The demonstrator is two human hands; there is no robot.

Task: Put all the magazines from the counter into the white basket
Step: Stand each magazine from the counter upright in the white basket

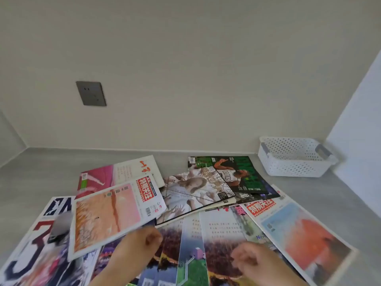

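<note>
Several magazines lie spread and overlapping on the grey counter. My left hand grips the near corner of an orange-pink magazine, which sits tilted above the pile. My right hand hovers over a landscape-cover magazine with loosely curled fingers and holds nothing. Further back lie a green basketball magazine, a white-cover magazine and a pink one. A blue-and-orange magazine lies at the right. The white basket stands empty at the back right corner.
A grey wall socket sits on the back wall. A white side panel closes the counter just right of the basket. A navy-and-white magazine with large numerals reaches the near left edge.
</note>
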